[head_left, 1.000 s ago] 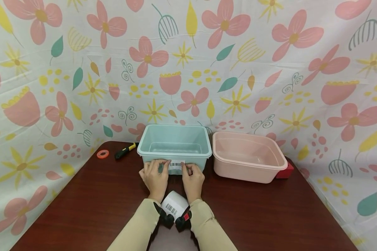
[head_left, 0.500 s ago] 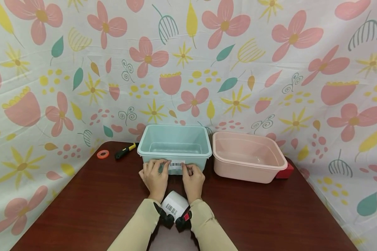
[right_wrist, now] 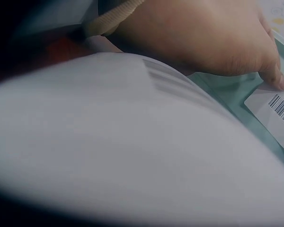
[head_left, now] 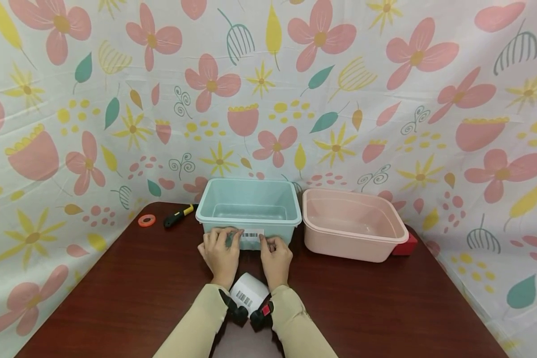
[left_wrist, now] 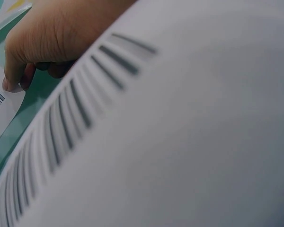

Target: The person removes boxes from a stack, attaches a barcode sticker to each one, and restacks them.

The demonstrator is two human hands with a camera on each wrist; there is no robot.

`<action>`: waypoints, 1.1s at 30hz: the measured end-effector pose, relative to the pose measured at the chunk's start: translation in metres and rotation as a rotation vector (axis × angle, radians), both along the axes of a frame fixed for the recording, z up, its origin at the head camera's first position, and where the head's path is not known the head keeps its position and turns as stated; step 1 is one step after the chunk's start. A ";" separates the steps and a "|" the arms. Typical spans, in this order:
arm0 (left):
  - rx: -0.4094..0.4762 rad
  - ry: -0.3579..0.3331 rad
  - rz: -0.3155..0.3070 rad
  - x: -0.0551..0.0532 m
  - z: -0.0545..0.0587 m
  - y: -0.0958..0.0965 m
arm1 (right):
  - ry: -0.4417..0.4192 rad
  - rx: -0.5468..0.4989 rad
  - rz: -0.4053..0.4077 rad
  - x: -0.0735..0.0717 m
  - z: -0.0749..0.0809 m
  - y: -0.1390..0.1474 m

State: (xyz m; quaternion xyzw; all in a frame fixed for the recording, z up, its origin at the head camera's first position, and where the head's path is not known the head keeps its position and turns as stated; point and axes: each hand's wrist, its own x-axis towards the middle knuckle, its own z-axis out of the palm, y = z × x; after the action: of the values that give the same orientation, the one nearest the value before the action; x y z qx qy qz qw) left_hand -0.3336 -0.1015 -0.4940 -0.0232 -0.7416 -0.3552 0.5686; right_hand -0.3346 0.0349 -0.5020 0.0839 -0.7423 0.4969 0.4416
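Note:
A white barcode label (head_left: 252,235) lies against the front wall of a light blue plastic bin (head_left: 208,218). My left hand (head_left: 221,253) pinches the label's left end, its thumb and index tips meeting there. At the right end my right hand (head_left: 275,256) holds the label's edge with the thumb, its other fingers curled. In the right wrist view the left hand (right_wrist: 217,40) touches the label (right_wrist: 270,111). The left wrist view shows the right hand (left_wrist: 52,35) at the label's other end (left_wrist: 2,106). Between the wrists sits a roll of barcode labels (head_left: 249,291), which fills much of both wrist views.
A pink plastic bin (head_left: 349,243) stands right of the blue one, with a red object (head_left: 404,245) partly behind it. On the left lie an orange tape roll (head_left: 146,220) and a black-and-yellow handled tool (head_left: 178,216). A flowered cloth (head_left: 268,99) hangs behind the table (head_left: 362,308).
My right hand has shifted very slightly to the right, showing a little more of the label's right end. The left hand, bins and label roll stay in place.

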 end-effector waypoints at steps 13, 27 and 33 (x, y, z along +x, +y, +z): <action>0.037 -0.019 -0.020 0.002 0.001 0.000 | -0.037 -0.019 0.020 0.002 0.000 -0.002; 0.038 -0.022 -0.013 0.005 0.002 -0.001 | -0.056 0.002 0.023 0.005 0.002 -0.003; 0.055 -0.074 -0.026 0.005 0.003 -0.001 | -0.091 -0.004 0.036 0.004 0.001 0.000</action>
State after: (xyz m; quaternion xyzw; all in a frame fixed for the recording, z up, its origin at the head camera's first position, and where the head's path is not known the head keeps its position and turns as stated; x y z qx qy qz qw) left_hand -0.3288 -0.1023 -0.4909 -0.0041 -0.7517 -0.3836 0.5364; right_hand -0.3307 0.0345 -0.5014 0.0736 -0.7589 0.5096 0.3986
